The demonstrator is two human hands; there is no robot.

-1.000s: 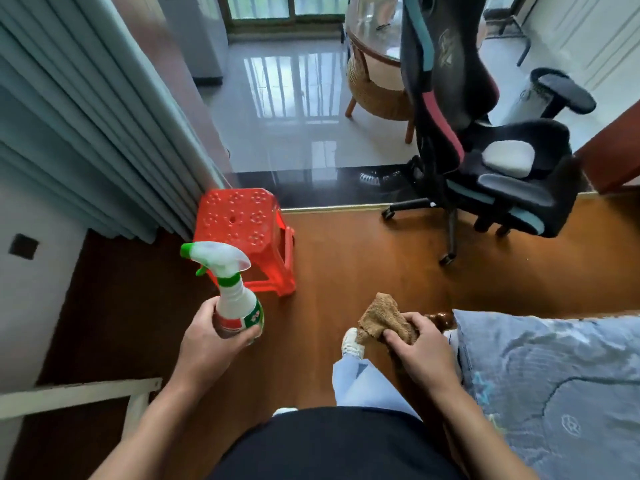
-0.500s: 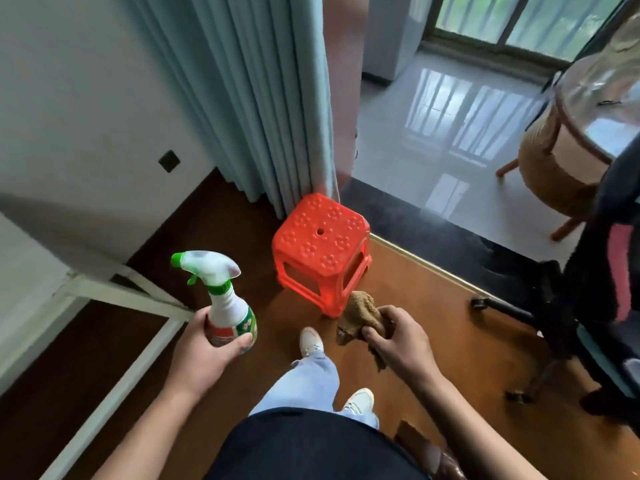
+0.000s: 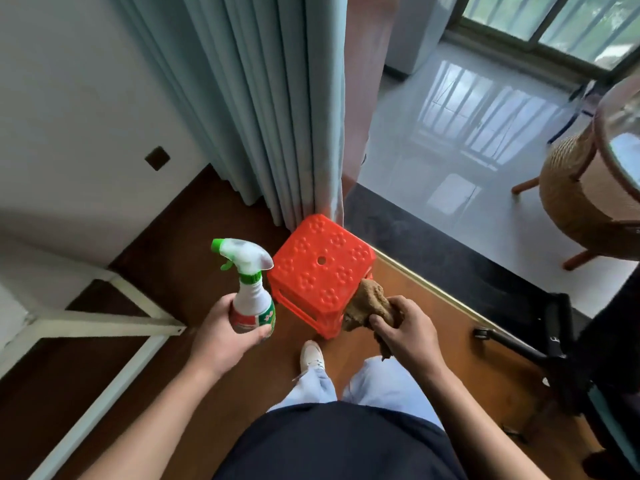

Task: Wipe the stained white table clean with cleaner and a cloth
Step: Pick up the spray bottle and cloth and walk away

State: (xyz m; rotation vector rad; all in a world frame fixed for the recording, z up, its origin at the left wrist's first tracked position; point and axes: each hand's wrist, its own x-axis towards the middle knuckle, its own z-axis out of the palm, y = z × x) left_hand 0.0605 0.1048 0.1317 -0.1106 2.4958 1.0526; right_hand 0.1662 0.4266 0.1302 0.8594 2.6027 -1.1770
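Observation:
My left hand (image 3: pixel 221 336) grips a white spray bottle (image 3: pixel 251 289) with a green nozzle and a red and green label, held upright in front of me. A crumpled brown cloth (image 3: pixel 369 304) is clutched in my right hand (image 3: pixel 407 332), just right of the bottle. At the far left, the white table (image 3: pixel 52 265) shows only an edge of its top and its white frame legs (image 3: pixel 100 325). Both hands are to the right of that table, above the wooden floor.
A red plastic stool (image 3: pixel 320 268) stands just beyond my hands, by pale blue curtains (image 3: pixel 263 98). A black office chair base (image 3: pixel 540 355) is at the right, a wicker table (image 3: pixel 588 188) farther back on the tiled floor. My legs and white shoe (image 3: pixel 311 355) are below.
The view has swung left, from the office chair and bed toward the curtain, wall and white table. Both hands keep the same hold on bottle and cloth, and the stool now sits closer.

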